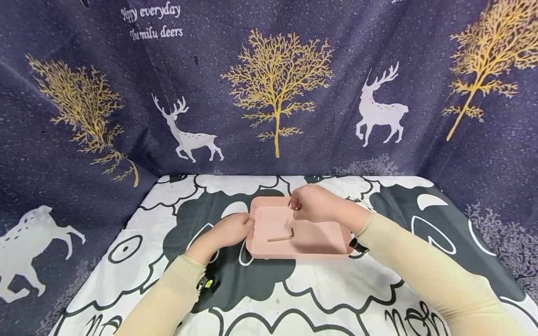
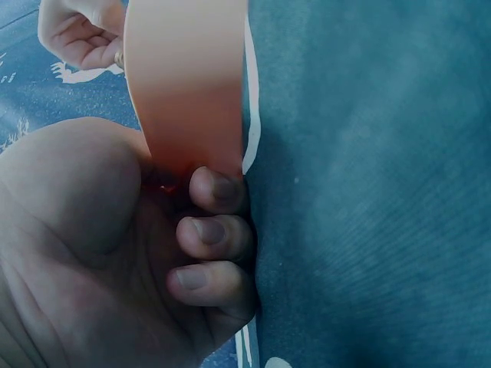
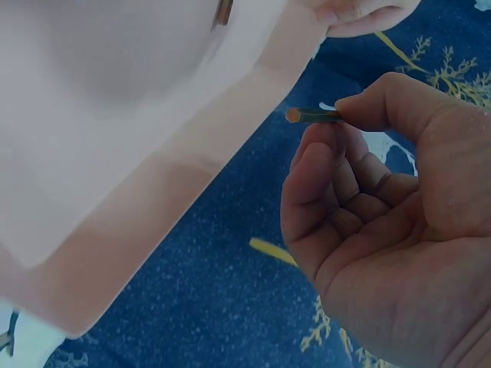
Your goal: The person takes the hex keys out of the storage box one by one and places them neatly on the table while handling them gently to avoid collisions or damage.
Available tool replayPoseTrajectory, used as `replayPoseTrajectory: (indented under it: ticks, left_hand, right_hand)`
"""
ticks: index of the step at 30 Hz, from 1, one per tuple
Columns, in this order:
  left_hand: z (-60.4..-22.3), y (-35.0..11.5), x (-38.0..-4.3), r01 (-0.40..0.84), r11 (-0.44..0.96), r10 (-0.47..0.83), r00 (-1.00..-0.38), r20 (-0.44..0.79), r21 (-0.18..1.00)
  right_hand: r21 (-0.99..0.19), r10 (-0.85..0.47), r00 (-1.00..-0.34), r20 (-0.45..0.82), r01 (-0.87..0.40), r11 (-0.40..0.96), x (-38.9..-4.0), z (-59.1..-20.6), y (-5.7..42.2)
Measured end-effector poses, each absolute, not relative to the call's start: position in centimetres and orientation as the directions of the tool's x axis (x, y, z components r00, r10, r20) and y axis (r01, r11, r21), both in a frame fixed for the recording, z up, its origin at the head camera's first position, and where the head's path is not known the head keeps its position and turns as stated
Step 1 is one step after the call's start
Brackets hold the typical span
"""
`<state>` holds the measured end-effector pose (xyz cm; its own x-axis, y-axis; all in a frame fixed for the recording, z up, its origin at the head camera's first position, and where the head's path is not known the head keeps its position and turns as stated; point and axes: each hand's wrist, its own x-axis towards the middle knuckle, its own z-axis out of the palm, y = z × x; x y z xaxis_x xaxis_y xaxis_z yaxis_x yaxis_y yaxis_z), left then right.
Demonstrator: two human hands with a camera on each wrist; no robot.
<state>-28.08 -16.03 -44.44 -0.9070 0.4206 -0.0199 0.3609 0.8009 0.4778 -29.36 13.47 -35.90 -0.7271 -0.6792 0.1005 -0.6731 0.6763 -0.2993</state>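
A shallow pink tray (image 1: 300,255) lies on the patterned cloth. My left hand (image 1: 232,229) grips its left end; in the left wrist view the thumb lies against one side of the tray wall (image 2: 192,77) and the curled fingers (image 2: 205,230) are at its lower edge. Over the tray's far side, my right hand (image 1: 314,203) pinches a bent hex key (image 1: 290,206) between thumb and fingers. The key's six-sided end (image 3: 294,115) shows in the right wrist view. Inside the tray, a second, copper-coloured L-shaped hex key (image 1: 280,239) rests on the floor.
Thin metal pieces (image 1: 358,201) lie on the cloth beyond the tray's right end, partly hidden by the right arm. The table cloth (image 1: 328,291) bears a black-and-white sheep print. A dark blue curtain (image 1: 252,135) with deer and trees hangs behind the table.
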Motion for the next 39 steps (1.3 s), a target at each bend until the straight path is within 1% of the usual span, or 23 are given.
replayPoseTrajectory:
  ticks: [4, 6, 12, 18, 31, 34, 37, 39]
  left_hand:
    - [-44.4, -15.9, -28.1, 0.36, 0.792, 0.429, -0.903, -0.031, 0.493]
    - [-44.0, -15.7, -27.9, 0.334, 0.798, 0.417, -0.907, -0.059, 0.502]
    - [-44.2, -16.2, -27.8, 0.308, 0.824, 0.38, -0.923, -0.06, 0.476]
    - [-44.2, -16.2, -27.7, 0.318, 0.822, 0.387, -0.92, -0.054, 0.472]
    - [-44.2, -15.9, -27.9, 0.33, 0.812, 0.399, -0.916, -0.045, 0.482]
    - [-45.1, -16.2, -28.8, 0.345, 0.806, 0.413, -0.91, -0.039, 0.481]
    - [-47.4, -17.0, -30.3, 0.38, 0.794, 0.436, -0.9, -0.009, 0.474]
    - [-47.3, -16.9, -30.3, 0.379, 0.796, 0.434, -0.901, -0.008, 0.471]
  right_hand:
    - [-0.326, -0.646, -0.757, 0.096, -0.637, 0.698, -29.1, -35.7, 14.9]
    - [-0.343, -0.635, -0.768, 0.088, -0.621, 0.704, -29.0, -35.5, 15.5]
    - [-0.361, -0.616, -0.783, 0.092, -0.602, 0.712, -28.9, -35.3, 16.7]
    - [-0.39, -0.564, -0.823, 0.072, -0.544, 0.743, -28.6, -35.2, 18.5]
    - [-0.426, -0.475, -0.879, 0.036, -0.443, 0.789, -26.6, -34.7, 22.3]
    - [-0.425, -0.461, -0.887, 0.033, -0.43, 0.797, -26.3, -34.9, 23.0]
    - [-0.411, -0.445, -0.895, 0.036, -0.419, 0.81, -26.1, -35.3, 23.8]
    - [-0.397, -0.442, -0.896, 0.041, -0.421, 0.816, -26.0, -35.6, 24.3]
